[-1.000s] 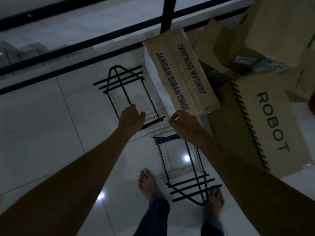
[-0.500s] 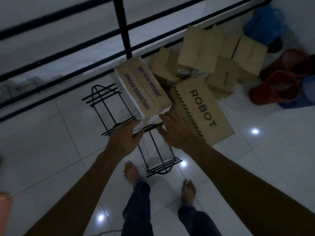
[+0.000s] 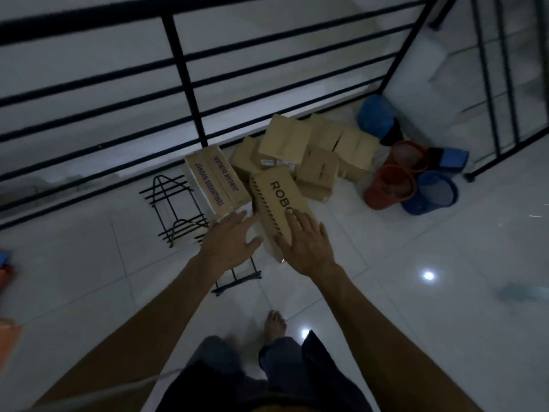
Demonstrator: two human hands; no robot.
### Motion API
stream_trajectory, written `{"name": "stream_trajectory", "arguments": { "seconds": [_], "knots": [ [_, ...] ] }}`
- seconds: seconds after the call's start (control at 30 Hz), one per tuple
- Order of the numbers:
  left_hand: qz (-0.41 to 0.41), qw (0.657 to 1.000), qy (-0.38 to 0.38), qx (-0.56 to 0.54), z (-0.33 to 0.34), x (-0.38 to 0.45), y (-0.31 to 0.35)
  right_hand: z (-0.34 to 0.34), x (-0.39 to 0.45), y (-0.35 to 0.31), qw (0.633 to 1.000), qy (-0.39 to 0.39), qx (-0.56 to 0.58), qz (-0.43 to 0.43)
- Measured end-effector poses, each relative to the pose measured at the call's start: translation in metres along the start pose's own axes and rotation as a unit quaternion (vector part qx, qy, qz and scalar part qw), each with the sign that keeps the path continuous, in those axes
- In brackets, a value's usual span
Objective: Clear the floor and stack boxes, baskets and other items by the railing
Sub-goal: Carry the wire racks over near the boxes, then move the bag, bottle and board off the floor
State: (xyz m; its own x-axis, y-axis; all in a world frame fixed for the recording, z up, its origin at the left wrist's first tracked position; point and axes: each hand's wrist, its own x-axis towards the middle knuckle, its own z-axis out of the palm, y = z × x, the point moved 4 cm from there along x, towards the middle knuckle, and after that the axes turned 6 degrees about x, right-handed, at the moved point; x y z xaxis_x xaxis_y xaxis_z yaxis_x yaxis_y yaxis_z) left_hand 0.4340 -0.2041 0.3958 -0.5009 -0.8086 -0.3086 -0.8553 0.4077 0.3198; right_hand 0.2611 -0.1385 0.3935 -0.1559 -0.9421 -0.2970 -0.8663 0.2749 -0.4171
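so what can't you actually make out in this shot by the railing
- Head view: the last letter on the ROBOT box is covered by the right hand.
- The wire rack: its middle is hidden behind the left hand.
- Small labels on the box pile: too small and dim to read.
- Orange thing at the left edge: cut off, unidentifiable.

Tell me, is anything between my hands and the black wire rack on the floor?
Nothing visible. The left hand and right hand, both open, hover over the wire rack. It lies between the railing and the taped box leaning against it.
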Motion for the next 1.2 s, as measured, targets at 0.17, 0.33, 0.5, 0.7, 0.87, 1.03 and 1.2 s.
{"name": "stream_trajectory", "arguments": {
  "seconds": [0.17,0.33,0.5,0.7,0.87,1.03,1.2],
  "knots": [
    [0.086,0.994,0.010,0.065,-0.011,-0.022,0.065,-0.034,-0.076,0.036,0.998,0.037,0.010,0.056],
    [0.179,0.982,-0.003,0.057,-0.005,-0.057,0.126,-0.051,-0.167,0.079,0.986,0.080,0.005,0.146],
    [0.244,0.967,-0.022,0.075,0.009,-0.092,0.186,-0.057,-0.261,0.119,0.966,0.122,0.022,0.225],
    [0.328,0.938,-0.035,0.107,0.029,-0.118,0.272,-0.061,-0.363,0.180,0.934,0.177,0.061,0.305],
    [0.404,0.902,-0.037,0.148,0.055,-0.130,0.378,-0.068,-0.441,0.238,0.893,0.237,0.089,0.373],
    [0.476,0.861,-0.052,0.172,0.093,-0.155,0.492,-0.077,-0.519,0.309,0.851,0.272,0.115,0.434],
    [0.520,0.832,-0.074,0.176,0.147,-0.177,0.608,-0.092,-0.602,0.389,0.819,0.300,0.134,0.471]
  ]
}}
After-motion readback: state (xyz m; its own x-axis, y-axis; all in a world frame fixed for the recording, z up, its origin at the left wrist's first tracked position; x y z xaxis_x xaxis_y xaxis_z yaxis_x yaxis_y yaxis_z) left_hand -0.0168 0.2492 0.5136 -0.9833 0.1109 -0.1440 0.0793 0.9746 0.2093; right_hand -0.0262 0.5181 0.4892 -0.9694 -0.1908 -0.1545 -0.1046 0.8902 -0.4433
